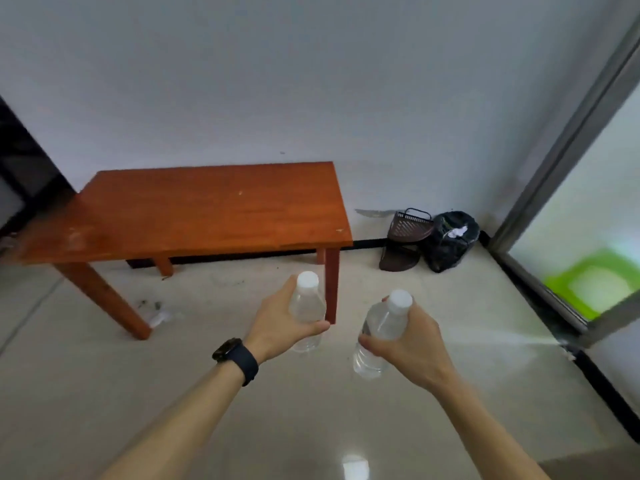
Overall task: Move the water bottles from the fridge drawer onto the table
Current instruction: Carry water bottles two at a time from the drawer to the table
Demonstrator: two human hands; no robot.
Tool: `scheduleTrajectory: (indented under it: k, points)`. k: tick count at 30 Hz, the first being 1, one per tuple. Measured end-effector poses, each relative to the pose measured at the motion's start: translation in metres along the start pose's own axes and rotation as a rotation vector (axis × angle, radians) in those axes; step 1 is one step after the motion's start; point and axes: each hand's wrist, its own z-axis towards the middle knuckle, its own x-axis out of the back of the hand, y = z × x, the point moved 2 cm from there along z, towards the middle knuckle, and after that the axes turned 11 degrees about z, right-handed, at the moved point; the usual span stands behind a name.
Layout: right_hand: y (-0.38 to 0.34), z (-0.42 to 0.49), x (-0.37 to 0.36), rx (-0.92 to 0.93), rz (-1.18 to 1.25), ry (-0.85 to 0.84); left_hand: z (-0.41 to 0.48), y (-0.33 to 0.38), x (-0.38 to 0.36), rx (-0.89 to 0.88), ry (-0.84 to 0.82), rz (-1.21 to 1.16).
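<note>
The left grip [280, 323] clasps one clear water bottle [307, 308], upright, in the air just in front of the wooden worktop [207, 209], by its near right leg. The right grip [414, 341] wraps round a second water bottle [375, 336], tilted, to the right of the worktop, above the floor [311, 420].

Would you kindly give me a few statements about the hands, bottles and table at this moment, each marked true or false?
1. The left hand grips the left bottle, and the right hand grips the right bottle. True.
2. One bottle stands on the table. False: both are held in the air, short of it.
3. The watch is on the right wrist. False: it is on the left wrist.
4. Both bottles have white caps. True.
5. A black bag sits on the floor to the right of the table. True.
</note>
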Motion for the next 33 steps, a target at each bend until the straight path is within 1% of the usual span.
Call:
scheduleTrajectory:
  k: [3, 7, 11, 14, 17, 21, 25, 29, 33]
  points:
    - [-0.033, 0.030, -0.080, 0.027, -0.026, -0.115, -0.005, -0.066, 0.059, 0.108, 0.061, -0.010]
    - [-0.067, 0.068, -0.169, 0.072, -0.064, -0.224, -0.007, -0.135, 0.126, 0.232, 0.143, 0.004]
    - [-0.086, 0.103, -0.238, 0.096, -0.096, -0.289, -0.004, -0.195, 0.172, 0.328, 0.236, 0.023]
    - [-0.099, 0.132, -0.278, 0.103, -0.095, -0.324, 0.012, -0.235, 0.197, 0.389, 0.265, 0.029]
    - [-0.108, 0.170, -0.313, 0.115, -0.105, -0.347, 0.044, -0.269, 0.218, 0.414, 0.275, 0.022]
    - [-0.119, 0.241, -0.362, 0.106, -0.118, -0.366, 0.104, -0.310, 0.245, 0.425, 0.290, -0.003]
    - [-0.138, 0.323, -0.416, 0.109, -0.079, -0.346, 0.176, -0.350, 0.282, 0.420, 0.253, -0.040]
    - [-0.158, 0.397, -0.470, 0.069, -0.085, -0.338, 0.241, -0.384, 0.325, 0.432, 0.256, -0.009]
    - [-0.178, 0.455, -0.517, 0.039, -0.079, -0.379, 0.291, -0.425, 0.364, 0.480, 0.267, -0.028]
